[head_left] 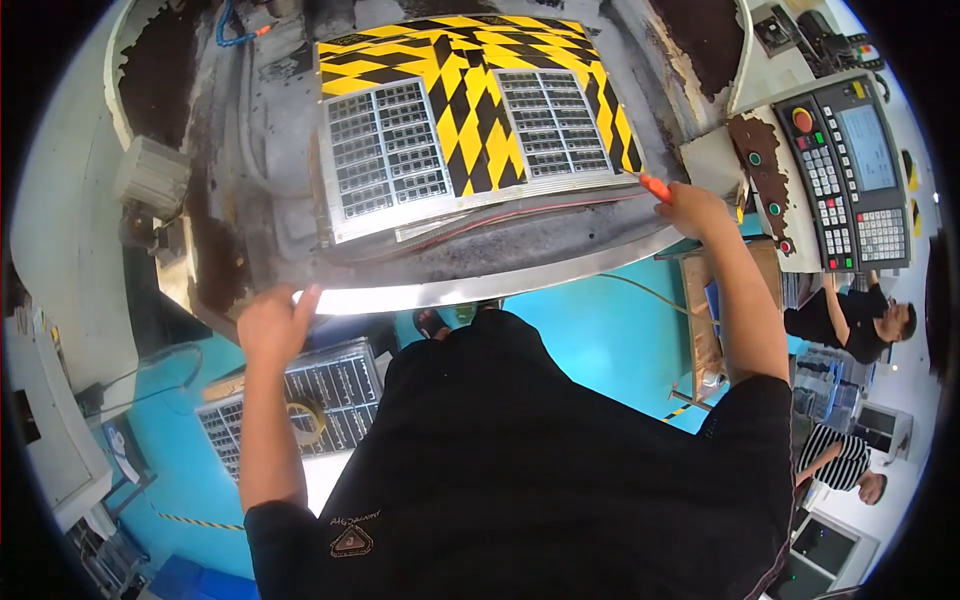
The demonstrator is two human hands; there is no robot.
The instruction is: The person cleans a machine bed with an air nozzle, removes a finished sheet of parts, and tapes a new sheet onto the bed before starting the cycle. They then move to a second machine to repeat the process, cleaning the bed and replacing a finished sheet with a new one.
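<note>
My right hand (698, 213) is closed around a slim orange-handled tool (656, 188); its exact kind cannot be made out. The tool's tip is at the lower right corner of a plate covered in yellow-and-black striped tape (478, 140). Two metal sheets with rows of dark rectangular cut-outs lie within the tape, a left sheet (388, 148) and a right sheet (552, 122). My left hand (274, 326) is wrapped over the shiny metal front edge (400, 299) of the machine bed, thumb on top. Its other fingers are partly hidden.
A control panel (848, 178) with a screen and keys stands at the right. A blue coiled hose (222, 30) hangs at the far left. Below my left arm, a tape roll (305, 424) lies on another patterned sheet (345, 395). Two people are in the right background.
</note>
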